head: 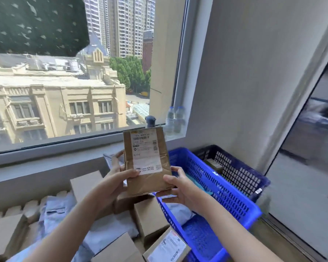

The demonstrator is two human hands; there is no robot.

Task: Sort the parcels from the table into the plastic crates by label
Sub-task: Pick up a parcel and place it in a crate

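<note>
- Evidently for reading, a flat brown paper parcel (147, 163) is held upright over the heaped cardboard boxes (150, 218), its white shipping label (146, 150) facing the camera.
- The left hand (114, 178) pinches the lower left edge, thumb in front and fingers behind; the right hand (180, 188) grips the lower right corner likewise.
- The label carries barcodes and "N294"; the smaller print is illegible.
- A bright blue slotted plastic crate (225, 197) and a darker blue crate (240, 173) stand to the right, each holding parcels.

Cardboard boxes (85, 183) and grey mailers (59, 210) cover the table (its top is hidden); a labelled box (167, 246) lies nearest.
</note>
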